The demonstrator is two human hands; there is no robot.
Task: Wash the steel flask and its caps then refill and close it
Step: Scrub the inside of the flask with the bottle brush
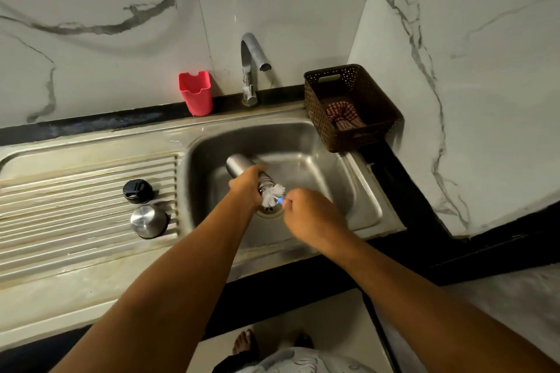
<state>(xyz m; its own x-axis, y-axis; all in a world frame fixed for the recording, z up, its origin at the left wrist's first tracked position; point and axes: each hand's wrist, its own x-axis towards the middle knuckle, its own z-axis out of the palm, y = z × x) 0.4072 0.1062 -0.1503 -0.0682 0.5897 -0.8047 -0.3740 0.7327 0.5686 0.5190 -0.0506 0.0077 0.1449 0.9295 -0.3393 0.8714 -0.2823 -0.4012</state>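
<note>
Steel flask in L hand — white brush at mouth, R hand

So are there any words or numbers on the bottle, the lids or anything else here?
No text can be read anywhere.
The steel flask, bottle brush, black cap, steel cap, pink cup and brown basket all look plain: no words or numbers show.
</note>
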